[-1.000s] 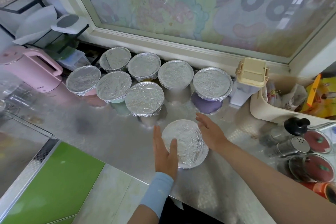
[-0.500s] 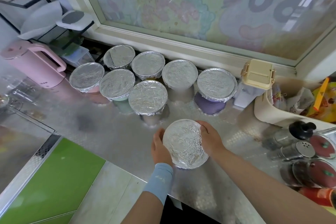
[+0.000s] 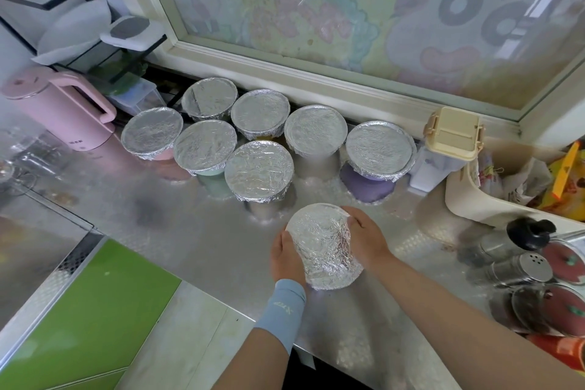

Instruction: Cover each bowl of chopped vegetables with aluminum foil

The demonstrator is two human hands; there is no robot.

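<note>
"Which one is being worked on?"

"The foil-wrapped bowl (image 3: 323, 247), on the bench (image 3: 205, 231) straight in front of the person. Both hands are on it. The left hand (image 3: 286, 258) cups its left flank. The right hand (image 3: 364, 237) takes its right flank, fingers curled over the far rim and pressing the foil (image 3: 327, 266) against the wall."

"Is either hand nearer?"

"No, it sits dead between them, and both reach in from its near side. It's round, so there's no real long axis, though from here it looks stretched toward the person. I can't tell whether it's tipped or lifted."

"And the rest?"

"Seven covered bowls (image 3: 259, 168) stand beyond it, toward the window (image 3: 348, 25). I'd guess the next move is crimping its near rim, or sliding it away to join them."
</note>
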